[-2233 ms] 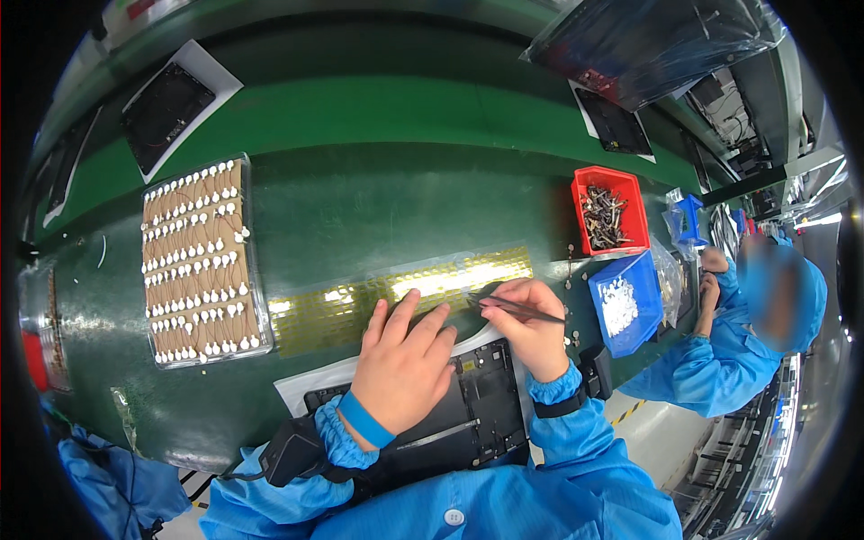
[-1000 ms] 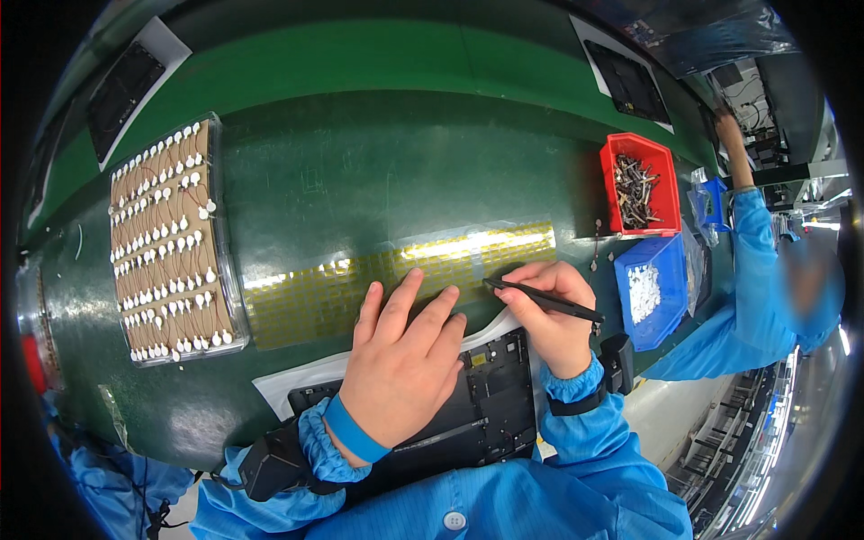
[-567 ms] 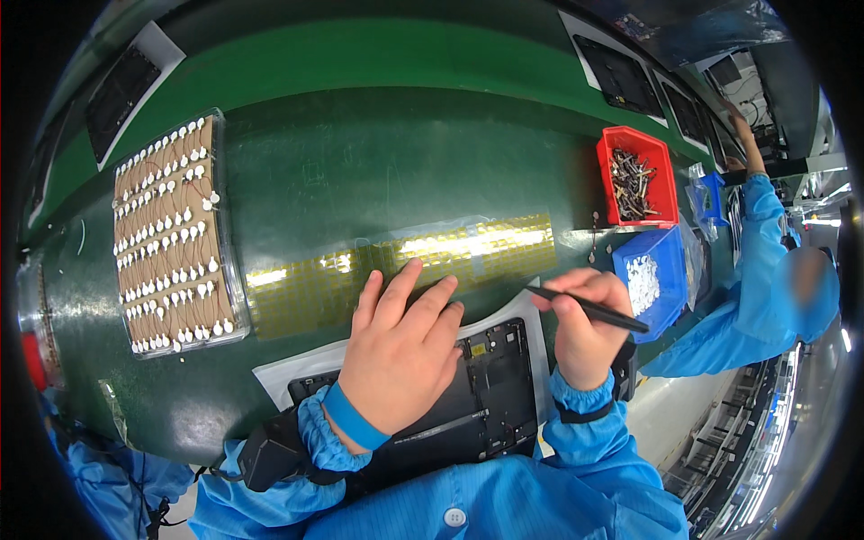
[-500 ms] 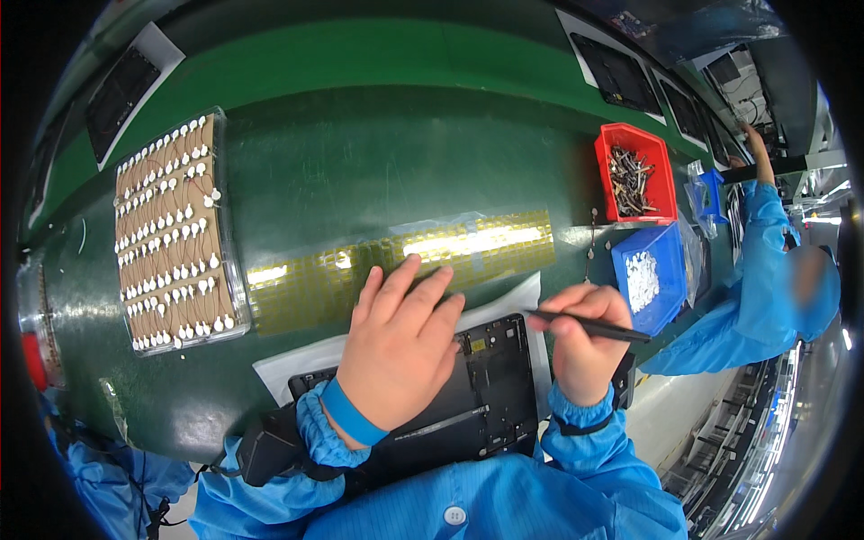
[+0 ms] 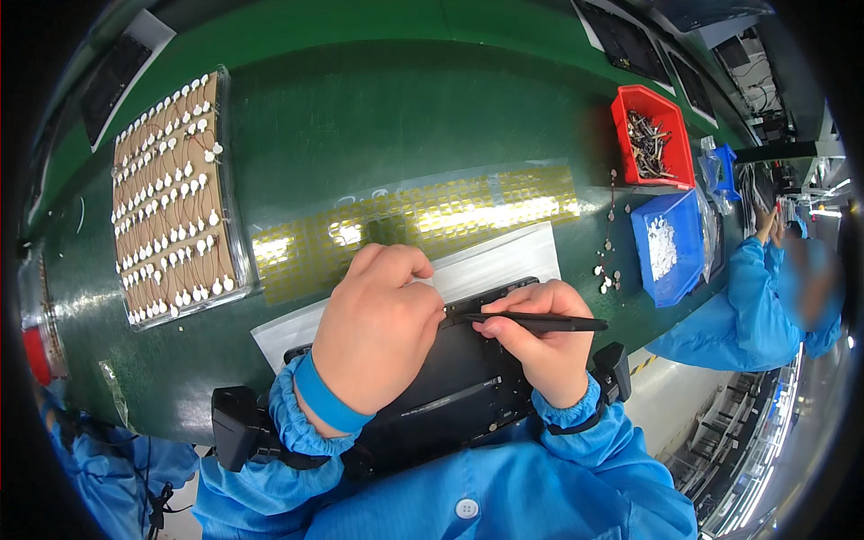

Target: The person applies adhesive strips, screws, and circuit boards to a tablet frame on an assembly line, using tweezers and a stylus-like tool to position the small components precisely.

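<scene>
My right hand holds slim black tweezers in a pinch grip, their tip pointing left over the upper edge of a black tablet-like housing. Close by that tip, my left hand has its fingers curled in at the same edge. Whatever its fingertips grip is hidden behind the hand. Under the housing lies a white sheet. Beyond both hands stretches a sheet of small yellow tape pieces.
Left stands a clear tray of white round parts with brown wires. Right are a red bin of metal pieces and a blue bin of white pieces. Loose small parts lie near the bins. A co-worker is at far right.
My left hand has gone from spread fingers by the tape sheet to curled fingers at the housing's edge. My right hand has brought the tweezers left, beside it. The view has shifted slightly.
</scene>
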Action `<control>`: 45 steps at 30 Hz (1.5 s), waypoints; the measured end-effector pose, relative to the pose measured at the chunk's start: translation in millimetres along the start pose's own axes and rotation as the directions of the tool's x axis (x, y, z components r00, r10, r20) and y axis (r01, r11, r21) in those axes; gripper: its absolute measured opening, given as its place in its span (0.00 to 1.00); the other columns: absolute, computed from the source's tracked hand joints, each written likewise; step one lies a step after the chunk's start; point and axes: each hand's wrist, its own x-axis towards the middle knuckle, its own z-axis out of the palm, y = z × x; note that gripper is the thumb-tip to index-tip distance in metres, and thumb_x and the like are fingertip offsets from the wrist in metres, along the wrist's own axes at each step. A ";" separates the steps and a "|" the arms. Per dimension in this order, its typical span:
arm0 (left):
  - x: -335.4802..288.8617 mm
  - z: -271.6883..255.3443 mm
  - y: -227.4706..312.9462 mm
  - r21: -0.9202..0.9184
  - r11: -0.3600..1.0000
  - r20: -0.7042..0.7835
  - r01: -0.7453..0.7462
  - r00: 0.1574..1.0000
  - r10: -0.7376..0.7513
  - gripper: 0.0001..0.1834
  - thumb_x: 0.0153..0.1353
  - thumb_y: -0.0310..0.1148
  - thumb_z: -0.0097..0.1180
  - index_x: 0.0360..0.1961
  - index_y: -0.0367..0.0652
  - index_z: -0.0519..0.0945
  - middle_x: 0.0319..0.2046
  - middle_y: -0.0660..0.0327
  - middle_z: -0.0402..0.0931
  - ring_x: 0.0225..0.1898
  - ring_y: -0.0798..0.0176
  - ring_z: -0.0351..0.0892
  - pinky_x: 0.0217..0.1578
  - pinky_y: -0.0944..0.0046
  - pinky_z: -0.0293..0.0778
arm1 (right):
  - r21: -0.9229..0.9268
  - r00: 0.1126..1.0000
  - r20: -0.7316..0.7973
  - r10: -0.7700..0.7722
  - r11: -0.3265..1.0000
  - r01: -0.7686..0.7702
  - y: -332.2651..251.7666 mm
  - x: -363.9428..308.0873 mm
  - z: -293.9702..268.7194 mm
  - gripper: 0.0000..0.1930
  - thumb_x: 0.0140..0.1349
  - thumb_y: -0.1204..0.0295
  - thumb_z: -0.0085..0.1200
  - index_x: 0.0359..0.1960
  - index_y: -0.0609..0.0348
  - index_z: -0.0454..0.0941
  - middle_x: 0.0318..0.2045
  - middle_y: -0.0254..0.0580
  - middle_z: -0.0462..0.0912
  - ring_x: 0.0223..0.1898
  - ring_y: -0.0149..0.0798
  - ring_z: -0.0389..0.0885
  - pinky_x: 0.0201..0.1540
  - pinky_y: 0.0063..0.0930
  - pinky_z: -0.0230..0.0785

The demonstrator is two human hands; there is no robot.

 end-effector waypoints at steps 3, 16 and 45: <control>-1.7 -2.0 -2.1 0.003 1.000 0.018 -0.003 1.000 0.003 0.06 0.36 0.21 0.61 0.20 0.39 0.78 0.32 0.59 0.71 0.33 0.57 0.70 0.34 0.61 0.69 | -0.092 1.000 0.005 0.027 0.995 -0.027 0.2 0.9 2.0 0.11 0.46 0.82 0.62 0.23 0.62 0.69 0.28 0.45 0.80 0.30 0.30 0.77 0.34 0.22 0.69; -0.6 -2.9 -10.0 -0.095 0.995 0.022 -0.029 0.999 0.031 0.07 0.36 0.19 0.58 0.20 0.39 0.76 0.32 0.58 0.71 0.33 0.54 0.71 0.34 0.59 0.69 | -0.162 1.000 0.003 0.018 0.987 -0.017 -1.2 2.8 1.2 0.11 0.47 0.84 0.59 0.24 0.63 0.67 0.28 0.49 0.79 0.28 0.34 0.79 0.32 0.24 0.73; -1.5 -11.7 9.6 0.194 0.981 0.044 0.026 0.998 -0.035 0.16 0.34 0.18 0.57 0.29 0.38 0.73 0.35 0.54 0.69 0.37 0.50 0.69 0.38 0.58 0.68 | -0.079 0.998 -0.027 0.049 0.996 -0.051 1.0 1.7 2.4 0.10 0.46 0.82 0.62 0.25 0.63 0.70 0.28 0.43 0.80 0.31 0.28 0.77 0.34 0.20 0.69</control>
